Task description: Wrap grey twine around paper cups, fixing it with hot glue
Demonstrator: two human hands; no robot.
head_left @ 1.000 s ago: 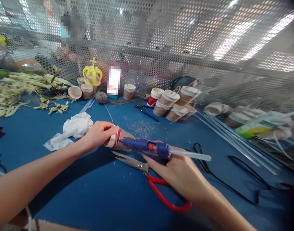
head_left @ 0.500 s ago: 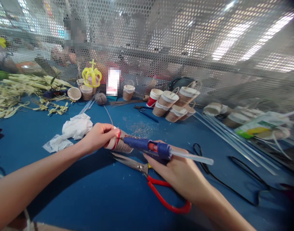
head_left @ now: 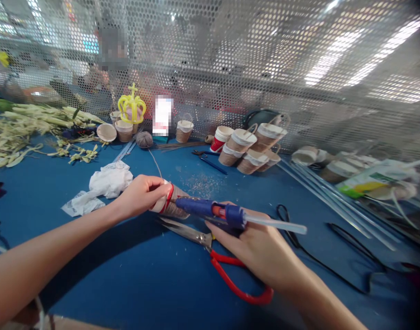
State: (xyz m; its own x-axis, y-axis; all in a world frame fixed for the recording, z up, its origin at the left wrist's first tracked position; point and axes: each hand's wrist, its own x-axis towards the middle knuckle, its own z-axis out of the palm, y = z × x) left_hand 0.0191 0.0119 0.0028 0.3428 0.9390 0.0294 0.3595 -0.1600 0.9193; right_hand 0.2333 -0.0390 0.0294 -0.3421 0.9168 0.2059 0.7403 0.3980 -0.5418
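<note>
A paper cup [head_left: 177,207], partly wound with grey-brown twine and showing a red band, lies tilted in my left hand [head_left: 143,195], whose thumb and fingers pinch its white end. My right hand [head_left: 258,243] is wrapped round a blue glue gun [head_left: 196,206], with a clear glue stick [head_left: 275,223] jutting from its back. The gun's nozzle is at the cup's side, close to the red band; whether it touches is too small to tell. From a grey ball of twine [head_left: 144,139] a strand runs to the cup. Red-handled scissors [head_left: 227,270] lie partly beneath my right hand.
Crumpled white tissue [head_left: 110,179] lies left of the cup. Farther back stand twine-wrapped cups [head_left: 253,160], a yellow crown [head_left: 132,107] and blue pliers [head_left: 212,164]. Clear glue sticks [head_left: 334,201] and a black cord [head_left: 320,261] lie right. A perforated metal screen [head_left: 210,68] rises behind.
The glue gun's nozzle has shifted very slightly down along the cup's side. Both hands keep their holds; the view has moved slightly.
</note>
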